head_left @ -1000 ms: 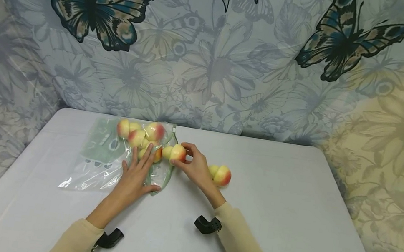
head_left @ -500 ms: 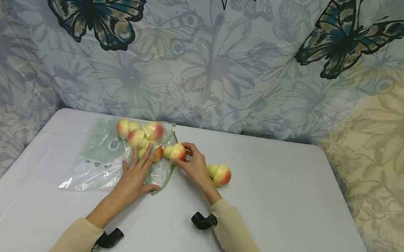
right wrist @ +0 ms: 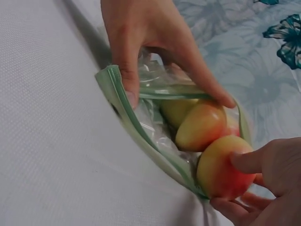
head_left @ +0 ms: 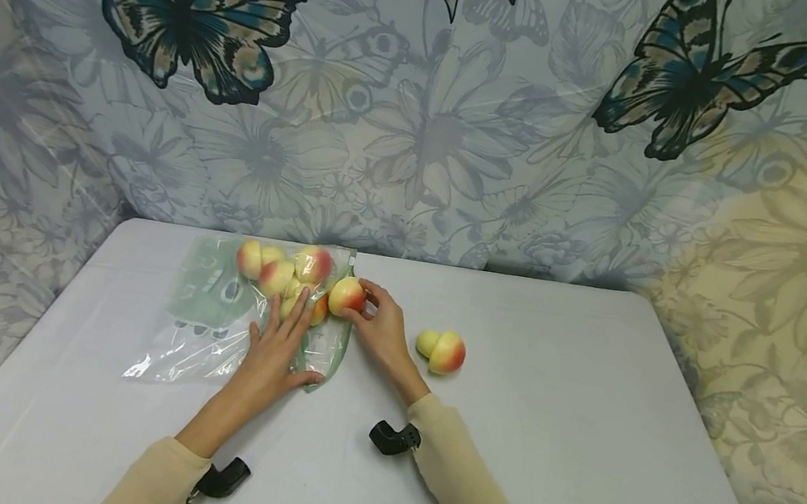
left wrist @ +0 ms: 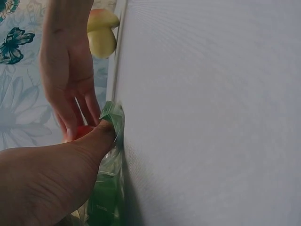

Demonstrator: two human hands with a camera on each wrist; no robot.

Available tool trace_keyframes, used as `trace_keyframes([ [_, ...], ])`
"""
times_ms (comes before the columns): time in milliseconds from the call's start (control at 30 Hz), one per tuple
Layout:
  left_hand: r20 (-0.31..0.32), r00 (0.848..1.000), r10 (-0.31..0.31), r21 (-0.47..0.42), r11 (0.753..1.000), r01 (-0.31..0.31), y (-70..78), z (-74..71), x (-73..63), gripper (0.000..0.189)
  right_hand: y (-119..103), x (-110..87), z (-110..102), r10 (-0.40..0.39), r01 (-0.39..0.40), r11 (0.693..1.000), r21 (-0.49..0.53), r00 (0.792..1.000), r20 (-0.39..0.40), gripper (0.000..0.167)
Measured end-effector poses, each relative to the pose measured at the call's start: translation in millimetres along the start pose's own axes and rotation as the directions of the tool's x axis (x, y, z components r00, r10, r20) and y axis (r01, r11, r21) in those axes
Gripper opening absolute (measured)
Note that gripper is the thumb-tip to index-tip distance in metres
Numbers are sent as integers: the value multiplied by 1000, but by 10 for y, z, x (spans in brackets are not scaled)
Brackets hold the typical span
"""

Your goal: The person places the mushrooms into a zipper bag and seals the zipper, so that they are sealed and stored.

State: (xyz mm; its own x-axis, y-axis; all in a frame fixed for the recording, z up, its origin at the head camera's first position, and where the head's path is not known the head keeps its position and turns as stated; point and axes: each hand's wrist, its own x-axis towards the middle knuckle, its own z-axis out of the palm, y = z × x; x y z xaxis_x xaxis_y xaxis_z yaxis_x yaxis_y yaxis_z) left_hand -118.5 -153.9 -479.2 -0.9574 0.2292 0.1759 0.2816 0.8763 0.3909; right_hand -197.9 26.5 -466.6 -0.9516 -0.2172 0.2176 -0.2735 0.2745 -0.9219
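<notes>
A clear zip bag [head_left: 168, 349] with green printing lies on the table, several yellow-and-red, mushroom-shaped pieces [head_left: 276, 277] inside. My left hand [head_left: 273, 358] rests on it with spread, straight fingers; in the right wrist view its thumb and fingers hold the green-edged mouth [right wrist: 134, 125] apart. My right hand [head_left: 381, 325] pinches another yellow-and-red mushroom-shaped piece [right wrist: 228, 167] between thumb and fingers, right at that mouth. Its rounded red-blushed end shows, while the narrower end is hidden. To the right of my right hand lies one loose piece of the same kind [head_left: 442, 352].
The white table [head_left: 577, 441] has its back edge against a wall covering [head_left: 432, 138] printed with flowers and butterflies. Black wrist cameras stick out at the left wrist [head_left: 224, 478] and the right wrist [head_left: 394, 438].
My right hand has moved slightly left and turned the pinched piece, so its narrow end no longer shows in the head view. My left hand stays in place on the bag.
</notes>
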Motion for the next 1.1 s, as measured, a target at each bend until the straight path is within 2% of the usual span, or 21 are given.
trace_keyframes([
  [233, -11, 1000, 5, 11, 1000, -4, 4, 0, -4, 120, 54, -5, -10, -45, 43, 998, -55, 998, -37, 41],
  [433, -14, 1000, 0, 32, 999, 0, 7, 3, -6, 119, 85, -8, -18, -65, 66, 998, 3, 996, -58, 36],
  [567, -28, 1000, 13, 55, 998, -11, 13, 1, -4, 120, 72, -4, -1, -72, 72, 997, -8, 995, -72, 33],
  [867, -14, 1000, 5, 85, 996, -4, 35, -13, -3, 119, 32, -3, 62, -39, 39, 999, 22, 999, -28, 30],
  [1100, -66, 997, 47, 122, 992, -39, 31, 0, -1, 119, 39, -3, 61, -56, 56, 998, 0, 998, -23, 27],
])
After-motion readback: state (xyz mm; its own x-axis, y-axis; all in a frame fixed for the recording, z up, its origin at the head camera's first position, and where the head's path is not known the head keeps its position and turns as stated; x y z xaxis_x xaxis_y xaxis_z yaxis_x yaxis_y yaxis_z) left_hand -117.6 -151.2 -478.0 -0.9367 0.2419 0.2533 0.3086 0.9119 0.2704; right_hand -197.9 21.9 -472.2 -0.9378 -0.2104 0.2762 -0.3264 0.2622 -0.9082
